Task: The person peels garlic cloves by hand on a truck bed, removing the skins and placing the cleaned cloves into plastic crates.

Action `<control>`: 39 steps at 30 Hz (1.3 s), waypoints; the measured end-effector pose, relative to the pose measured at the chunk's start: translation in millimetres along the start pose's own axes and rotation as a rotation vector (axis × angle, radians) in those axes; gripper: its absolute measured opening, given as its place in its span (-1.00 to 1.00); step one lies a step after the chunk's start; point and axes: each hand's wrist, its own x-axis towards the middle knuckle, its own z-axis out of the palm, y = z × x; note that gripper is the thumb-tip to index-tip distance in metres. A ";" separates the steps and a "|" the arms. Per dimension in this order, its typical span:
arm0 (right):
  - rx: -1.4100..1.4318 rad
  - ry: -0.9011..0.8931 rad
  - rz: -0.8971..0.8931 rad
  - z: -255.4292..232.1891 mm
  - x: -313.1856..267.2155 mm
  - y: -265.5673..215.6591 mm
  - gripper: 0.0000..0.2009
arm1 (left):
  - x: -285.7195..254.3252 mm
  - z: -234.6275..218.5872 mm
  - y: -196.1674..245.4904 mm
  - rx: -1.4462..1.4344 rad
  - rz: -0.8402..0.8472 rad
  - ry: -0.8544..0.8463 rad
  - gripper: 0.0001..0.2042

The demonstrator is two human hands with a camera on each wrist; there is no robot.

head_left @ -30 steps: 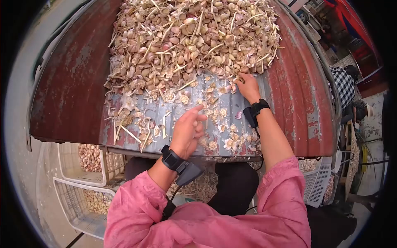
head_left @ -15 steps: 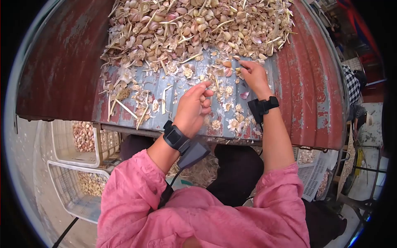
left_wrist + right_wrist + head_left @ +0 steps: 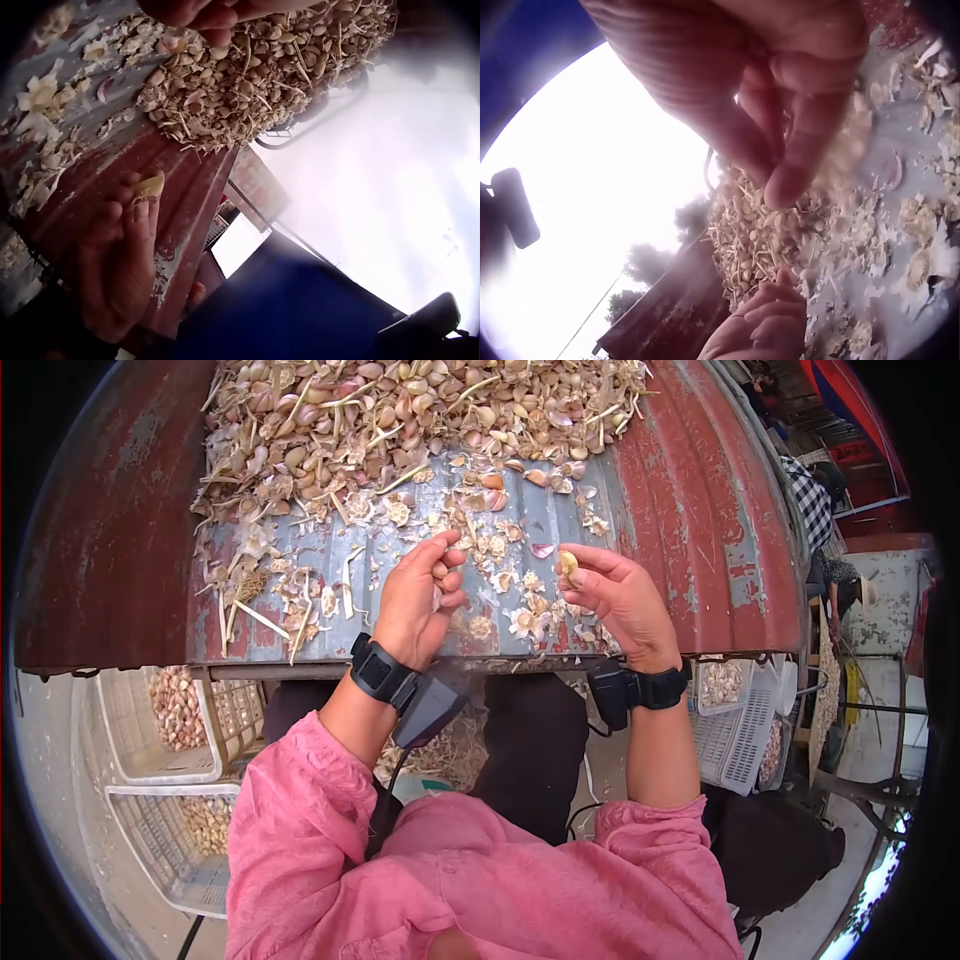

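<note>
Between thumb and fingertips, my right hand [image 3: 622,600] pinches a pale yellow garlic clove [image 3: 568,563]; the left wrist view also shows this clove [image 3: 150,186] at the fingertips. My left hand [image 3: 420,600] is held to the left with its fingers curled, and small garlic cloves [image 3: 439,570] show between fingers and palm. Both hands are above the near part of a ridged metal sheet [image 3: 370,545], apart from each other. Beyond them lies a large heap of garlic cloves and dry stalks [image 3: 400,410]. In the right wrist view, my right hand [image 3: 780,82] hides the clove.
Papery skins and root ends [image 3: 525,622] litter the sheet, with dry stalks [image 3: 262,620] at left. Below its edge stand plastic crates with cloves [image 3: 215,745] at left and another crate [image 3: 735,735] at right. A person in a checked top [image 3: 808,500] is at far right.
My right hand has drawn back from the heap's near edge towards my body, turning so the pinched clove shows. My left hand remains curled. The head view has shifted.
</note>
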 end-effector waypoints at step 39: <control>-0.211 0.546 0.175 -154.8 -127.0 147.9 -0.76 | 2.1 7.8 -11.9 0.148 0.032 -0.007 -0.78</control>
